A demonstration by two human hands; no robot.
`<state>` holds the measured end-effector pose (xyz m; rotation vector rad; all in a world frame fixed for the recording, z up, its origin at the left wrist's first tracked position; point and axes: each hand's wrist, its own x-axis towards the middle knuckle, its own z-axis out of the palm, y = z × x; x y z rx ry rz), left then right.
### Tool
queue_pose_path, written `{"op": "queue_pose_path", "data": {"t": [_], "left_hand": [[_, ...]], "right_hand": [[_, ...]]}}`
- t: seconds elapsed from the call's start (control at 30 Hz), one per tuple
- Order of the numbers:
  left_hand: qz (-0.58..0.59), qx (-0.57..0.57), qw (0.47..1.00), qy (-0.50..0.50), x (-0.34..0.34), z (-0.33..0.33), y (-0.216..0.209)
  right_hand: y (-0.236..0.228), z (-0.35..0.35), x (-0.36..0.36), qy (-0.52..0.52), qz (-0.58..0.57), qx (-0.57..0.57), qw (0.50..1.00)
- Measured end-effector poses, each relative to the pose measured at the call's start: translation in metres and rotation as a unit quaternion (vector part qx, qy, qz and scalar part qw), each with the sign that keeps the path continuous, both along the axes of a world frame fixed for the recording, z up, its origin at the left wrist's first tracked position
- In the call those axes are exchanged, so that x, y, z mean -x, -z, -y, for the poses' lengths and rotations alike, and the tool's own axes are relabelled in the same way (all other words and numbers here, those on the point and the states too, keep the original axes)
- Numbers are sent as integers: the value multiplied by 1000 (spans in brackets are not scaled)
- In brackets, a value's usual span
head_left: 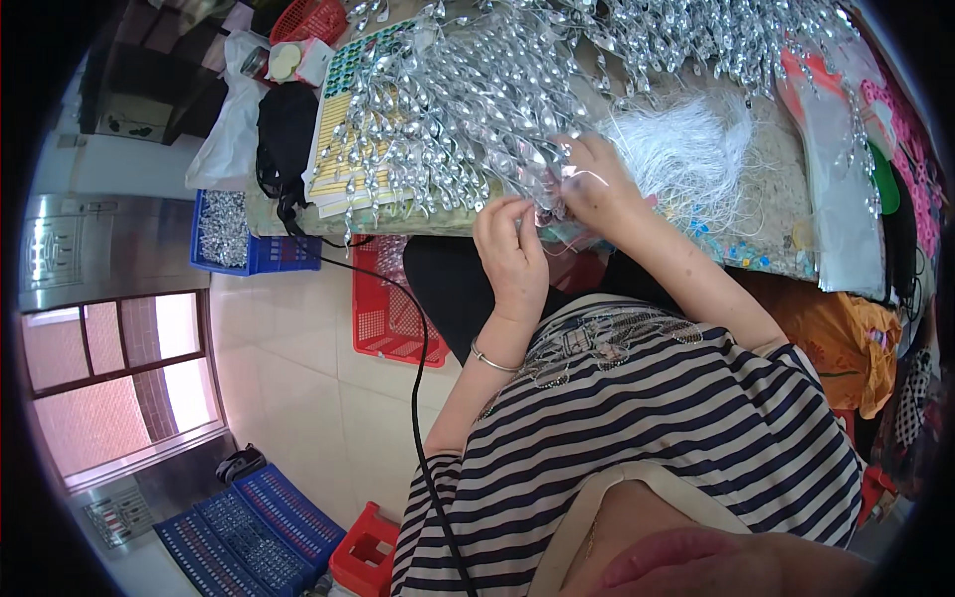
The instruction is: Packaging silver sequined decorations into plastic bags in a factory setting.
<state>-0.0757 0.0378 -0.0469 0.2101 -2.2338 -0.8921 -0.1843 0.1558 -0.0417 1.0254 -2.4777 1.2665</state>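
Note:
Both my hands meet at the near edge of the worktable, over a thick heap of shiny silver teardrop bead strands (487, 90). My left hand (510, 254) is closed, its thumb and fingertips pinched at the end of a bead strand. My right hand (597, 189) has its fingers curled round shiny beads just beside the left fingertips. The exact piece between the fingertips is small and partly hidden. A loose bundle of white threads (686, 149) lies right of my right hand.
Left on the table are a yellow-striped board (338, 129), a black cloth bag (286, 139) and a red basket (308, 20). Plastic bags (846, 209) lie at the right. Below stand a blue crate of beads (224, 229) and a red crate (398, 328). A black cable (423, 368) hangs across my left side.

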Motion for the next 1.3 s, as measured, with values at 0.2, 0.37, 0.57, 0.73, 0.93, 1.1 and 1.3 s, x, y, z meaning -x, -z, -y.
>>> {"op": "queue_pose_path", "data": {"t": [0.2, 0.37, 0.57, 0.73, 0.93, 1.1, 1.3], "left_hand": [[-1, 3, 1000, 11, 3, 2, 0], [11, 4, 1000, 25, -2, 7, 1], [28, -2, 999, 31, 1, 6, 2], [24, 6, 999, 30, 1, 6, 2], [7, -10, 1000, 24, 1, 7, 2], [-7, -81, 997, 12, -4, 8, 11], [-11, -60, 998, 32, -2, 6, 5]], "right_hand": [[6, 6, -9, -101, -103, -21, 989], [-5, 0, -6, -103, -47, 13, 994], [-4, -9, -3, -3, -42, -72, 997], [2, -1, 2, -31, -94, -64, 993], [-14, 15, -11, -40, 156, -28, 987], [-7, 9, -13, -96, -11, -89, 991], [-6, 4, -14, -55, -54, -146, 986]]}}
